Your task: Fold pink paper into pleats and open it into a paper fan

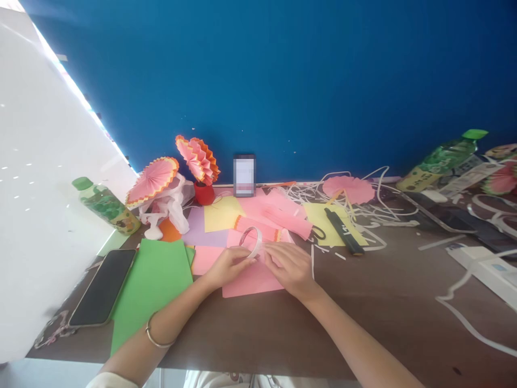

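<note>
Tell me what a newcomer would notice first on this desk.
Probably the pleated pink-and-orange paper flower in its red pot, vivid against the blue wall at the back, left of centre. Next comes the left hand holding a tape roll at the centre, with the right hand beside it, over pink paper. Bright green paper lies left.

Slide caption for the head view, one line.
A tape roll in the left hand, the right hand close beside it, above pink paper.

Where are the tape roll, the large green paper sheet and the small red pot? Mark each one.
Tape roll point(259, 242): head view, on the right side of its band.
Large green paper sheet point(151, 281): head view, middle of its upper face.
Small red pot point(204, 195): head view, on its front wall.
</note>
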Demonstrator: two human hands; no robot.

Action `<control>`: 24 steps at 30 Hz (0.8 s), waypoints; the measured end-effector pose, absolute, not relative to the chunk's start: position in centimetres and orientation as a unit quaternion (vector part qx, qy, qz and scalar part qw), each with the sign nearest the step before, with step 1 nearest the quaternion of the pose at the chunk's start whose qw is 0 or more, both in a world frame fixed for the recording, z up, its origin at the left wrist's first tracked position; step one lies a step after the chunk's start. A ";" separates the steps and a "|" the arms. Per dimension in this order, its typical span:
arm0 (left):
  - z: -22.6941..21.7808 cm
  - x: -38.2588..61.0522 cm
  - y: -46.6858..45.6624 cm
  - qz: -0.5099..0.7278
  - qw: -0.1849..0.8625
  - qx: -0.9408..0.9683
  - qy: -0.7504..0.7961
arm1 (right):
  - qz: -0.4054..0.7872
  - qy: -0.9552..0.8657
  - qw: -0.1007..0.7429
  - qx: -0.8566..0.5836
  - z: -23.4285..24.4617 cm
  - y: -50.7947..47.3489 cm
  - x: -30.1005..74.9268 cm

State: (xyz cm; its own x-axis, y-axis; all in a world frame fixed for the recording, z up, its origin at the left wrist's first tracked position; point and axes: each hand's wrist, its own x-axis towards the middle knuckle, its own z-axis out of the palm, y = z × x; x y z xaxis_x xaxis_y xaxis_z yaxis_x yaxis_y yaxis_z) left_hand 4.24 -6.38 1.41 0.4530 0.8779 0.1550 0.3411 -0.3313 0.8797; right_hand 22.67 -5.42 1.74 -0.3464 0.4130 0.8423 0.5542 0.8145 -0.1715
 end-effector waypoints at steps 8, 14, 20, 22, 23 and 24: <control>1.4 4.1 -6.3 0.320 0.399 0.768 0.387 | -0.072 -0.776 0.533 -0.329 2.3 -4.9 23.1; 1.2 4.0 -6.2 0.321 0.399 0.773 0.374 | -0.087 -0.742 0.557 -0.362 2.0 -4.2 23.9; 1.0 4.0 -6.2 0.326 0.403 0.777 0.357 | -0.089 -0.721 0.566 -0.390 2.0 -3.9 24.3; 1.0 3.9 -6.2 0.326 0.403 0.778 0.356 | -0.088 -0.717 0.567 -0.395 1.9 -3.8 24.3; 1.0 3.9 -6.2 0.326 0.403 0.778 0.355 | -0.087 -0.716 0.567 -0.397 1.9 -3.8 24.3; 1.0 3.9 -6.2 0.325 0.403 0.778 0.355 | -0.086 -0.716 0.566 -0.399 1.9 -3.8 24.3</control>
